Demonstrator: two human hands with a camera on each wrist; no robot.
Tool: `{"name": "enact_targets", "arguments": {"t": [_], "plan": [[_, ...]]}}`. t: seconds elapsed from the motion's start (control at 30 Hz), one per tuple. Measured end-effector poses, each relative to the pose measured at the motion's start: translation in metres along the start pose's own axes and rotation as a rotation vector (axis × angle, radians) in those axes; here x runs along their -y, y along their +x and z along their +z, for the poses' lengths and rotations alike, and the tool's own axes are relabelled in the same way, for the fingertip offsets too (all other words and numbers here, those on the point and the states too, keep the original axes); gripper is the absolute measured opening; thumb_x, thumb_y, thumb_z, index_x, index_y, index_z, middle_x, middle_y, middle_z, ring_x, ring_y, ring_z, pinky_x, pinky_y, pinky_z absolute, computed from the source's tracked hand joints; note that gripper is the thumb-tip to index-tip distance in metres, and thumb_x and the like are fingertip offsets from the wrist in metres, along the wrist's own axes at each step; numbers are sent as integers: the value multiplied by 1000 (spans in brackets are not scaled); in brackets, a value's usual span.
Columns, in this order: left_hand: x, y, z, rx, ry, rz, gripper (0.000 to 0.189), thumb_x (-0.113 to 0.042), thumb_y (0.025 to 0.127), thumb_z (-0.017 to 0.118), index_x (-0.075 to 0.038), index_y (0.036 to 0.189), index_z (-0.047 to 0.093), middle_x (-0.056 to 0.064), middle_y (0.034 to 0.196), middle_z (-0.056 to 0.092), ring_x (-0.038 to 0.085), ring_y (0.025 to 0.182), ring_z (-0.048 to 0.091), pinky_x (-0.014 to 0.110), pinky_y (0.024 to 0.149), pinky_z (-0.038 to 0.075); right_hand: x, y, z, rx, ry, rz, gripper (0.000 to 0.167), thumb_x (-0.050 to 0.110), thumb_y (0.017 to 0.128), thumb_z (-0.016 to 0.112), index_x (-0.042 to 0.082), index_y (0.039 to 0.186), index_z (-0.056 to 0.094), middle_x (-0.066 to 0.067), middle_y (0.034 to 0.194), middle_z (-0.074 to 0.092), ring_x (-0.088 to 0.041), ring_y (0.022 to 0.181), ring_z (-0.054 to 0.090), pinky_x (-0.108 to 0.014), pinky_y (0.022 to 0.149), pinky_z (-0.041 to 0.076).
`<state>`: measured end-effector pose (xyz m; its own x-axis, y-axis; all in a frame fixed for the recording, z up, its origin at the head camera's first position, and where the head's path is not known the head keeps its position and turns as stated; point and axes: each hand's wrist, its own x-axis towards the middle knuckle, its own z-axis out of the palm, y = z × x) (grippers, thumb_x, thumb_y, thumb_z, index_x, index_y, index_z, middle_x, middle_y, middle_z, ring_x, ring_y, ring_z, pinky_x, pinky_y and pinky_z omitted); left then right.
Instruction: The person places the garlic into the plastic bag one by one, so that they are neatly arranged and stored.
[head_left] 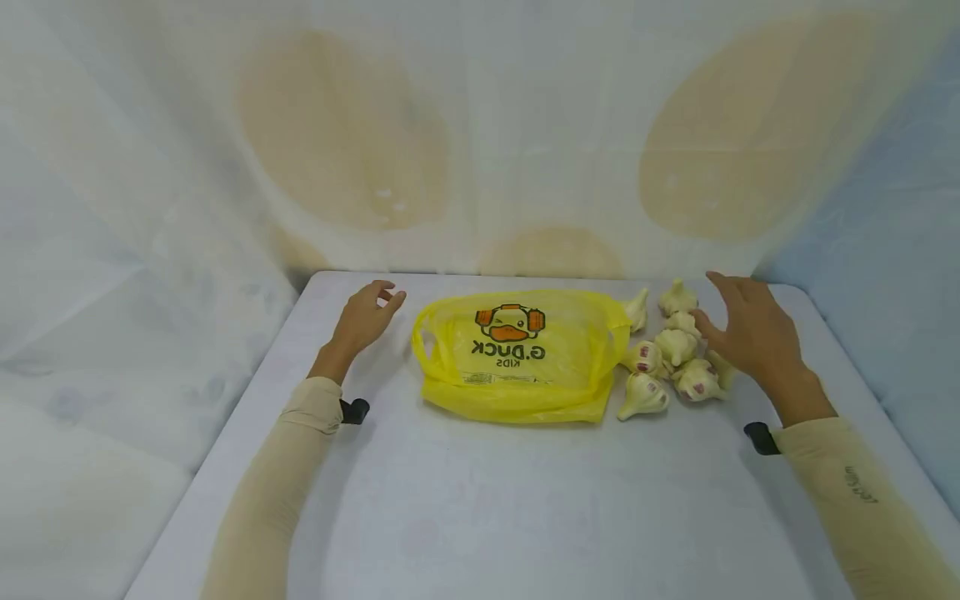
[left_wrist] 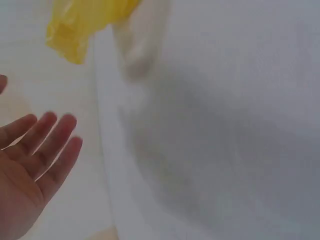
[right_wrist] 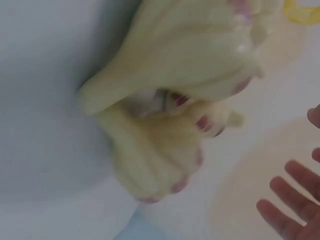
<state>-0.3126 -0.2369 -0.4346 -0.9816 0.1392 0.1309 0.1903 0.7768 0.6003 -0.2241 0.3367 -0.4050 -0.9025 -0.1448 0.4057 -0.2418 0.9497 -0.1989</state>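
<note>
Over the tabletop [head_left: 480,508] to the bag [head_left: 517,371], lying just left of the garlic [head_left: 677,346]. Across now to the right hand [head_left: 757,329], close by the cluster with fingers apart, gripping nothing; then to the left hand [head_left: 362,317], loosely spread and unladen near the bag. Best pinch one neck [right_wrist: 102,96] at a time (likely to roll, otherwise).

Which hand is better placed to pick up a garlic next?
Probably the right hand: it's open and close to the garlic bulbs. The left hand is open too, but the yellow bag lies between it and them.
</note>
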Motion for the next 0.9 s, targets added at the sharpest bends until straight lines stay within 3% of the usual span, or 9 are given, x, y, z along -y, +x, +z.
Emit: {"name": "enact_targets", "arguments": {"t": [0.1,0.27,0.4,0.47,0.57,0.67,0.9], "plan": [[-7,0,3,2,-205,-35,43,-40,99,54,-7,127,60,16,115,63,37,86,67,38,73,55,15,2,1,-19,43,-72,51,22,90,67,2,135,52,-26,127,53,-45,116,47,-63,78,46],[-11,-2,12,41,-428,-145,35,-30,100,57,-3,122,62,23,118,61,38,90,63,27,68,57,37,5,5,169,94,-174,45,21,90,69,1,128,58,-23,126,55,-42,116,49,-60,87,47],[-13,-8,25,115,-467,-232,45,-40,100,54,-5,128,56,16,123,58,29,96,61,28,75,57,46,7,11,370,137,-205,44,25,90,71,3,126,61,-22,129,55,-44,122,46,-62,95,42],[-16,-11,33,153,-466,-261,53,-49,98,52,-7,131,54,13,124,56,27,97,59,30,78,56,49,10,15,431,155,-212,43,26,89,72,2,124,63,-21,127,57,-44,122,47,-61,95,42],[-19,-17,43,190,-466,-292,62,-59,96,49,-8,130,54,11,122,54,25,94,54,33,78,56,51,13,22,482,154,-221,37,25,86,72,1,115,66,-15,115,63,-37,110,56,-54,89,47],[-20,-23,49,199,-491,-324,61,-59,97,46,-7,129,53,12,119,55,25,93,52,35,77,58,54,16,27,514,136,-218,34,24,84,74,2,108,66,-11,105,65,-28,95,60,-48,82,50],[-20,-33,51,214,-674,-412,58,-47,104,36,-3,140,42,15,128,52,30,112,54,37,79,58,60,23,28,566,96,-211,44,25,81,77,0,116,65,-14,109,66,-30,95,61,-50,82,51]]}}
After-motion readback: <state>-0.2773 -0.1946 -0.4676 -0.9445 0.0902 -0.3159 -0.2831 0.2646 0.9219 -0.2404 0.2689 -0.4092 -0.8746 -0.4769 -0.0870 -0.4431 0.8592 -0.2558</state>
